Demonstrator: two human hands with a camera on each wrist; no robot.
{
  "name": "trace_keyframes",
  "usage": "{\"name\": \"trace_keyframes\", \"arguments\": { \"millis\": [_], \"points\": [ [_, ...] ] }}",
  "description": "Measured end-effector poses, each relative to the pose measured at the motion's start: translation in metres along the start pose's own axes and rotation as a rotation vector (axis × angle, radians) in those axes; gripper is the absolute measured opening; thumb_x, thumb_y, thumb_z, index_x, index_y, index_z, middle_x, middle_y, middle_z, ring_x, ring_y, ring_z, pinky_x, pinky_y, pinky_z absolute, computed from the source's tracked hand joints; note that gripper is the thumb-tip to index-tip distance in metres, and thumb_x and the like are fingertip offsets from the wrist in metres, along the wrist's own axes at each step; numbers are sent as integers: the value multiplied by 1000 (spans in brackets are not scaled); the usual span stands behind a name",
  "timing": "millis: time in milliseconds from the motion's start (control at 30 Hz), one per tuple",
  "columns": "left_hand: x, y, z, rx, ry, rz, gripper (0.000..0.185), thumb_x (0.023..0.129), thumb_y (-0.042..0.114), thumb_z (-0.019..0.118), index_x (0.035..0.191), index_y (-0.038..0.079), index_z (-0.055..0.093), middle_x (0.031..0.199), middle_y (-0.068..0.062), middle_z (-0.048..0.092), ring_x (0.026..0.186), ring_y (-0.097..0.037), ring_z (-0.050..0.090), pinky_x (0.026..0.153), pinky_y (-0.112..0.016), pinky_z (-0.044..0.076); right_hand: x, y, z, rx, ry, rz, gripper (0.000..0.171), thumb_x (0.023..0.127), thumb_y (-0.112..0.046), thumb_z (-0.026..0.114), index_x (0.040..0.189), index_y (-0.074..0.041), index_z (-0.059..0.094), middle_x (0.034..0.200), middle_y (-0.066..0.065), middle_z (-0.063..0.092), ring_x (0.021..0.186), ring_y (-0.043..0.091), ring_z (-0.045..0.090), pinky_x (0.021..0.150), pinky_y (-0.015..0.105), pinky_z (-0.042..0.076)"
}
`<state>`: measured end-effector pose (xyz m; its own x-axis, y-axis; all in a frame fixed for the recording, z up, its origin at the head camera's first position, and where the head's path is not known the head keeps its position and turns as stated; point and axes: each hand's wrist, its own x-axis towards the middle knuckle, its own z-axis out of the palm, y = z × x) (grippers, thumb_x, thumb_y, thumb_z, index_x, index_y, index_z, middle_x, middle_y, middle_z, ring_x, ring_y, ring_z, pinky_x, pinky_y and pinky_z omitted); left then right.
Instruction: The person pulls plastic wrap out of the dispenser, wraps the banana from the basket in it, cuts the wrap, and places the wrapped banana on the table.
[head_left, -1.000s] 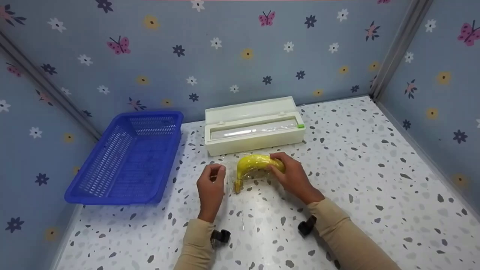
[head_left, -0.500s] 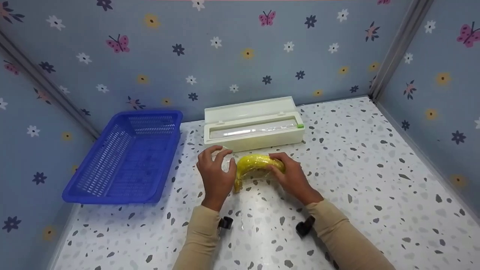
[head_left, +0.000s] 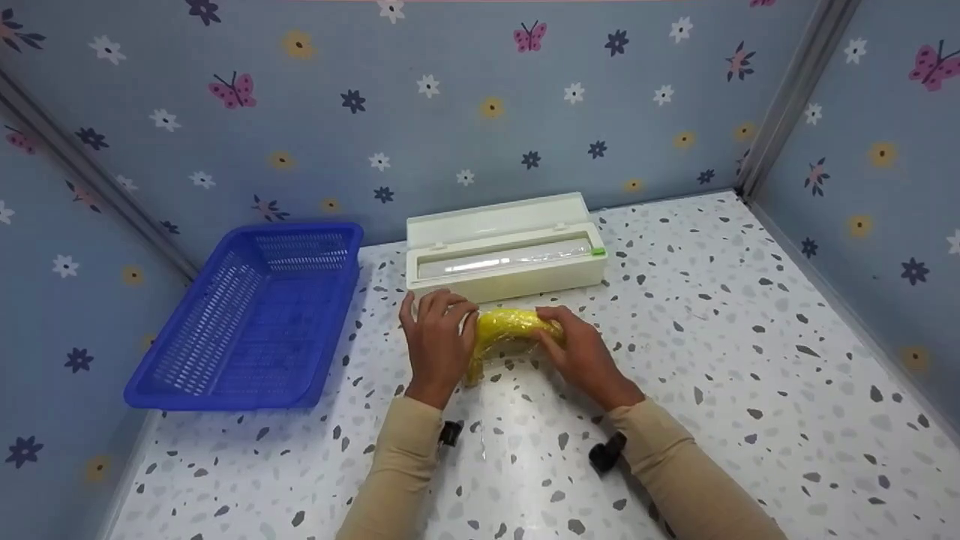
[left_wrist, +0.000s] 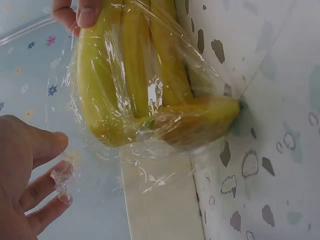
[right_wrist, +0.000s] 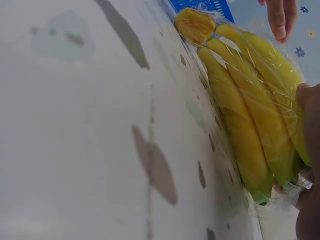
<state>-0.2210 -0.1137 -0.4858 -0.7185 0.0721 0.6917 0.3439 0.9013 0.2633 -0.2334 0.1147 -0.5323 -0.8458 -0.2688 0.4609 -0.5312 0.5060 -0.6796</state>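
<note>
A bunch of yellow bananas [head_left: 511, 324] wrapped in clear cling film [left_wrist: 150, 172] stands on the speckled table, stem end to the left. My right hand [head_left: 589, 360] grips the bunch at its right end, over the film. At the stem end is my left hand [head_left: 439, 349], thumb spread apart from the fingers. In the left wrist view, a crumpled bit of film clings to the fingertips [left_wrist: 62, 197] of that hand, and a loose film edge stretches between it and the bananas. The film lies creased and shiny over the fruit in the right wrist view.
Right behind the bananas, a white cling film dispenser [head_left: 517, 285] stands with its lid raised and the roll showing inside. A blue plastic basket [head_left: 142, 394] sits at the left. Flower-patterned walls [head_left: 442, 60] enclose the back and sides of the table.
My left hand has moved up and right from beside the stem to the bananas' left end, its fingers spreading from a pinch. My right hand keeps its grip at the other end.
</note>
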Motion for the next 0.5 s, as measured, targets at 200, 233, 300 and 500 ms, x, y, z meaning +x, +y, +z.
{"name": "trace_keyframes", "arguments": {
  "millis": [200, 233, 300, 500],
  "points": [
    [-6, 9, -3, 40, 48, 63, 4, 89, 17, 77, 92, 14, 79, 82, -4, 68, 87, -25, 64, 108, -57, 34, 3, -6, 0, -64, 11, -18, 29, 96, -15, 68, 123, -6, 61, 124, 8, 67, 116, 22, 63, 100, 33, 48],
    [-8, 10, -2, 37, 58, 78, 4, 89, 16, 77, 91, 13, 79, 81, -4, 67, 85, -25, 64, 108, -56, 35, 3, -7, 1, -62, 12, -22, 29, 96, -14, 68, 123, -6, 61, 123, 8, 67, 115, 22, 64, 100, 34, 49],
    [-12, 12, -1, 29, 61, 107, 4, 90, 14, 76, 90, 12, 79, 79, -5, 64, 84, -25, 63, 108, -54, 36, 3, -7, 1, -54, 11, -19, 28, 97, -14, 68, 123, -6, 61, 122, 9, 67, 114, 22, 64, 99, 33, 49],
    [-28, 14, 5, 15, 16, 205, 8, 85, 6, 78, 90, 12, 76, 77, -4, 59, 78, -24, 62, 103, -51, 41, 2, -6, 1, -17, 4, -12, 27, 98, -16, 66, 122, -6, 60, 122, 9, 67, 110, 21, 65, 95, 31, 51]
  ]
}}
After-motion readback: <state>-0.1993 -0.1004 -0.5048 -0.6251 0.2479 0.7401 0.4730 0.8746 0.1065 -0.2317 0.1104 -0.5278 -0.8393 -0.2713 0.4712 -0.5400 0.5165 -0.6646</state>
